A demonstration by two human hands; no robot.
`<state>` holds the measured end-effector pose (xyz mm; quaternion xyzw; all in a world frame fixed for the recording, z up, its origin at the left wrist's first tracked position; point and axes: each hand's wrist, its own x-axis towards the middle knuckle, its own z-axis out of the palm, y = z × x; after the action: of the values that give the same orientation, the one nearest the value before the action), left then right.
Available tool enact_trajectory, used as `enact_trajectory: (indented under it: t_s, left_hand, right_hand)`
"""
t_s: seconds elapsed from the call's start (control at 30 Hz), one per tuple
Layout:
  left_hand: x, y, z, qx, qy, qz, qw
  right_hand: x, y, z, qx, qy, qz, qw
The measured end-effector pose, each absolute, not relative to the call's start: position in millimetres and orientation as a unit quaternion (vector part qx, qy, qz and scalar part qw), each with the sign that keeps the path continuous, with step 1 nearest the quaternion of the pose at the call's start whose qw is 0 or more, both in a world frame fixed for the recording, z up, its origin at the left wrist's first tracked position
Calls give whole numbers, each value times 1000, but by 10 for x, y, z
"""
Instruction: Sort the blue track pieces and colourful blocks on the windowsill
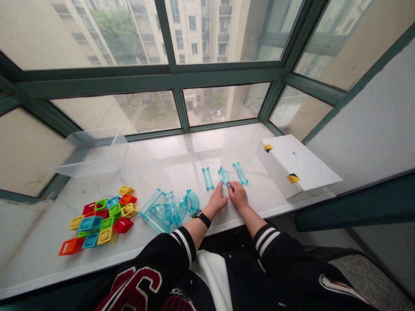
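A curved translucent blue track piece (223, 173) lies on the white counter (168, 162) right in front of me. My left hand (218, 200) has its fingers closed at the near end of this piece. From the other side, my right hand (238, 195) touches the same end with closed fingers. The fingertips partly cover that end. A straight blue track piece (208, 178) lies to the left of the curve. Another long blue track piece (240, 173) rests slantwise to the right, just beyond my right hand.
Left of my left wrist is a heap of blue track pieces (168, 209). Colourful plastic blocks (102, 216) sit farther left, with a clear plastic bin (106, 162) behind them. A white box (300, 162) with yellow-black tabs stands at the right. Windows (223, 106) border the counter's back.
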<state>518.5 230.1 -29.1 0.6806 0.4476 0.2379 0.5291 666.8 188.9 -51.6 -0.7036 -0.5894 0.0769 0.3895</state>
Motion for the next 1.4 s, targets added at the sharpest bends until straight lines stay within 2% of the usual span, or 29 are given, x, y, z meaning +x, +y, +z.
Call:
enact_trajectory:
  t_s: [0.3, 0.7, 0.83, 0.97, 1.03, 1.2, 1.4]
  left_hand:
    - [5198, 2324, -438, 714, 445, 218, 494]
    - [5199, 2309, -415, 711, 448, 209, 499]
    - [5216, 2282, -381, 703, 446, 204, 515]
    - [5139, 2231, -194, 668, 437, 164, 580]
    - [4985, 2212, -9, 669, 402, 152, 606]
    - [4202, 2260, 555, 690, 308, 222, 616]
    - [2994, 2275, 814, 683, 450, 328, 472]
  right_hand:
    - [6679, 1923, -599, -695, -592, 60, 404]
    - [6677, 1934, -612, -692, -595, 50, 405]
    - [6671, 1929, -596, -697, -589, 39, 407]
    - [6663, 1919, -581, -701, -583, 33, 409]
    - [6661, 1913, -578, -703, -579, 35, 411]
    - [6673, 1906, -585, -690, -583, 37, 427]
    - [6692, 1885, -617, -682, -580, 42, 444]
